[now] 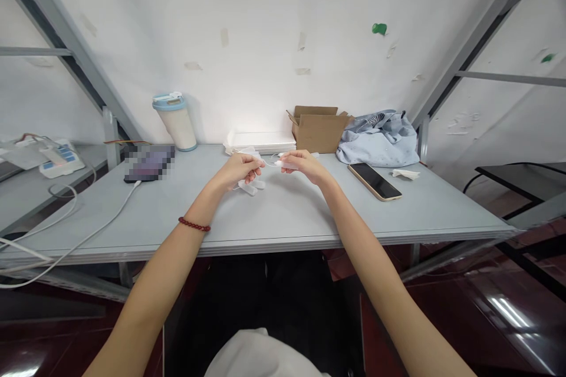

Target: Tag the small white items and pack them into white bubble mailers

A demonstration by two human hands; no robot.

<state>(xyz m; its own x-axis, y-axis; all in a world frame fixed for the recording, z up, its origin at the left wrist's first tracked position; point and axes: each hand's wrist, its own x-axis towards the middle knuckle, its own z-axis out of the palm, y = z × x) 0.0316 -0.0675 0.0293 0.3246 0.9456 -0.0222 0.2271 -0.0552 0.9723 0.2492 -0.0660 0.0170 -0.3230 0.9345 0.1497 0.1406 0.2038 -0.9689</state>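
A: What do the hands hold?

B: The left hand (pixel 241 168) and right hand (pixel 300 165) each pinch an end of a thin white cable (pixel 270 162), grip closed on it, above the smooth grey desk (pixel 287 218).

A: Pose and room?

B: Both forearms stretch forward; a glossy phone (pixel 374 181) lies right, bare surface toward the near edge.

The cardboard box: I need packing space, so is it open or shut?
Open: the cardboard box has its flaps raised at the top. Its contents cannot be seen.

Matt grey table (pixel 283 218), glossy phone (pixel 374 181)
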